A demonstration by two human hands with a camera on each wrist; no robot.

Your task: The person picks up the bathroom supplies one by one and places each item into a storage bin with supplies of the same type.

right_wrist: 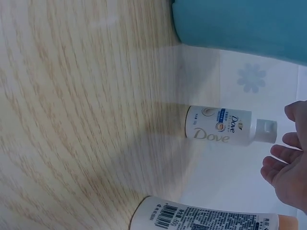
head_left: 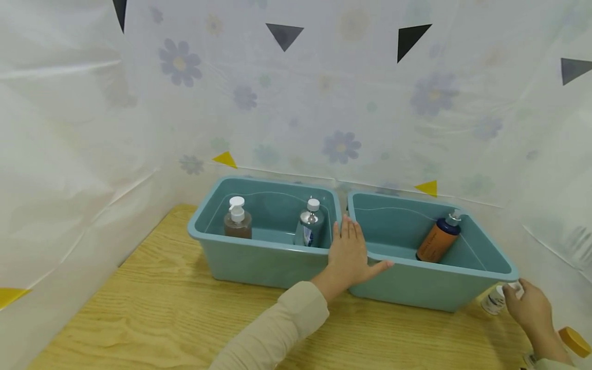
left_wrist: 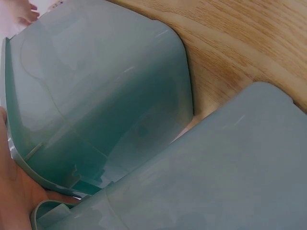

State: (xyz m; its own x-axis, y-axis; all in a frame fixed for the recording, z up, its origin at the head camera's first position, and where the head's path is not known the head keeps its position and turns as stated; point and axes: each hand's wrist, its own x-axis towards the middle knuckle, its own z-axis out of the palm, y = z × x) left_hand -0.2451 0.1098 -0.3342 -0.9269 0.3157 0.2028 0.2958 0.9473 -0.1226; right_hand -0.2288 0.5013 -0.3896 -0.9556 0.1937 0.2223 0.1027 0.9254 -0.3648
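Observation:
Two teal bins stand side by side: the left bin [head_left: 263, 259] and the right bin [head_left: 407, 288]. My left hand [head_left: 348, 252] rests flat across their adjoining rims, fingers straight and thumb spread out. At the right bin's far right end, my right hand [head_left: 532, 308] is beside a small white Dove bottle [right_wrist: 218, 125] that stands on the table. In the right wrist view its loosely bent fingers are just off the bottle's cap, with a gap between. Inside the right bin leans an orange pump bottle [head_left: 437, 241] with a dark collar.
The left bin holds a brownish pump bottle [head_left: 238, 226] and a clear bottle with a white cap [head_left: 311, 223]. Near my right wrist stands a white bottle with an orange cap [right_wrist: 206, 218]. A wood-grain table [head_left: 152, 293] lies beneath, and a flowered sheet [head_left: 296, 103] hangs behind.

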